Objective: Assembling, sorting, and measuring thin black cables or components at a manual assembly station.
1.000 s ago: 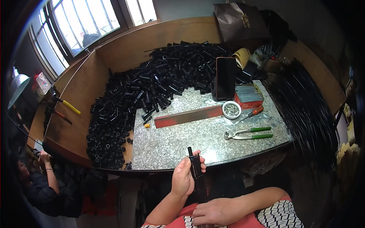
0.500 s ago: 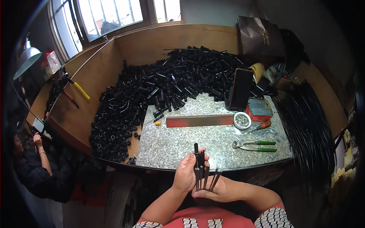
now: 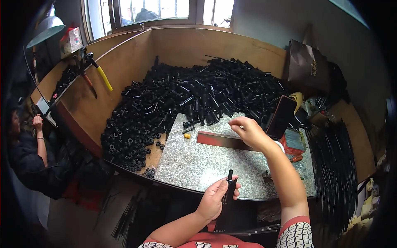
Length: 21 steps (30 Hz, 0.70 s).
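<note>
My left hand (image 3: 216,199) is closed around a slim black tubular part (image 3: 230,175), its narrow end pointing up, just in front of the worktop's near edge. My right hand (image 3: 251,132) reaches over the red-and-dark bar (image 3: 215,139), short of the heap of black tubular parts (image 3: 182,95). Its fingers are curled together, and whatever they may hold cannot be made out. Across my lap lie thin dark rods (image 3: 256,232) with pale ends. My right forearm covers most of the pincers (image 3: 267,174) and part of the white bowl (image 3: 282,146).
Upon the speckled worktop (image 3: 178,163) are a yellow bit (image 3: 187,136), a phone-like dark slab (image 3: 280,117), a red box (image 3: 294,142) and an orange-handled tool (image 3: 296,158). Long black rods (image 3: 334,165) lie at right. Wooden walls (image 3: 219,43) enclose the heap. Another person (image 3: 35,161) sits at left.
My right hand has left the bundle of thin rods and moved up and forward over the bar. The rods now lie on my lap. My left hand still holds its black part.
</note>
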Tool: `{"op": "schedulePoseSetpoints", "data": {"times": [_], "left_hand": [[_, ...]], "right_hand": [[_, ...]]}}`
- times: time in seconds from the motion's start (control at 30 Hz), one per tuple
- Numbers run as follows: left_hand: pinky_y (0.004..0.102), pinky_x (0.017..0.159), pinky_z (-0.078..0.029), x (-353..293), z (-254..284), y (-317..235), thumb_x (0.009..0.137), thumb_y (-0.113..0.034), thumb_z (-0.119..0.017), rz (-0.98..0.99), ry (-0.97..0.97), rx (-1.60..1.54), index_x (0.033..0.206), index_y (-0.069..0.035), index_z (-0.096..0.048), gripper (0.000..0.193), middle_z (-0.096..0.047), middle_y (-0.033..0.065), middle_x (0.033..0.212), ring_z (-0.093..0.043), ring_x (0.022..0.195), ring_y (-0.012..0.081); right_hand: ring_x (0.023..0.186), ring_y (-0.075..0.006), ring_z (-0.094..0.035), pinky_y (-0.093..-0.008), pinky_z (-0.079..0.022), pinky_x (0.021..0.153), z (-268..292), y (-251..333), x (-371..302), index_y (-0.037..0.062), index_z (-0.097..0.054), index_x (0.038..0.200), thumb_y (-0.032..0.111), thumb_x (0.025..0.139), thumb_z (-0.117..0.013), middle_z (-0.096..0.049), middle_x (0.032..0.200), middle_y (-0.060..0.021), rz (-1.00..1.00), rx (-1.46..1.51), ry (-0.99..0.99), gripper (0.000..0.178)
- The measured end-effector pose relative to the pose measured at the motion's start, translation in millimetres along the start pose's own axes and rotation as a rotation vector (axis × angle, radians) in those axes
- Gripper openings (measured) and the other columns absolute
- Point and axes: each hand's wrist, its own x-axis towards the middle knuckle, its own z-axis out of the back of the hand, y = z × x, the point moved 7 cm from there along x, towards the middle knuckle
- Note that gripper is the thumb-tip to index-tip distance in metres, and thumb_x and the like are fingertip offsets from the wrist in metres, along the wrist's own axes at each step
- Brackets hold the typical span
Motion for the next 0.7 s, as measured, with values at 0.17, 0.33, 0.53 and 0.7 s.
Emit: {"op": "schedulePoseSetpoints", "data": {"times": [0.17,0.33,0.53,0.7], "left_hand": [[0.0306,0.082,-0.048,0.1,-3.4,-0.5,0.101,-0.03,-0.041,-0.004,0.023,-0.005,0.131,0.005,-0.045,0.046,-0.06,0.0116,0.107,-0.059,0.09,0.0156],[0.0307,0.083,-0.049,-6.7,-9.9,-3.6,0.102,-0.03,-0.04,-0.021,0.037,0.027,0.131,0.006,-0.044,0.047,-0.06,0.0116,0.108,-0.06,0.091,0.0157],[0.0308,0.084,-0.049,-9.3,-12.9,-4.5,0.102,-0.031,-0.04,-0.036,0.055,0.058,0.131,0.006,-0.044,0.048,-0.061,0.012,0.108,-0.06,0.091,0.0158],[0.0307,0.082,-0.049,-4.7,-13.4,-3.0,0.102,-0.03,-0.04,-0.028,0.04,0.058,0.13,0.007,-0.045,0.047,-0.061,0.0128,0.107,-0.06,0.09,0.016]], "right_hand": [[0.094,-0.0367,-0.059,-0.0386,-0.049,0.082,-33.5,-18.4,56.6,0.0005,-0.063,0.099,0.009,0.087,-0.06,-0.061,0.099,-0.0187,0.165,-0.175,-0.228,0.015],[0.093,-0.0374,-0.058,-0.0444,-0.047,0.08,-55.3,-23.0,76.0,0.0007,-0.057,0.093,0.007,0.082,-0.061,-0.059,0.093,-0.0189,0.096,-0.35,-0.233,0.013],[0.097,-0.0397,-0.057,-0.046,-0.046,0.084,-38.4,-28.3,52.0,0.0017,-0.05,0.11,0.004,0.076,-0.06,-0.06,0.096,-0.0218,-0.034,-0.55,-0.153,0.036],[0.083,-0.0261,-0.061,-0.0364,-0.051,0.077,-2.7,-30.2,12.9,0.0039,-0.047,0.123,0.009,0.075,-0.064,-0.058,0.093,-0.0151,-0.163,-0.118,-0.073,0.051]]}}
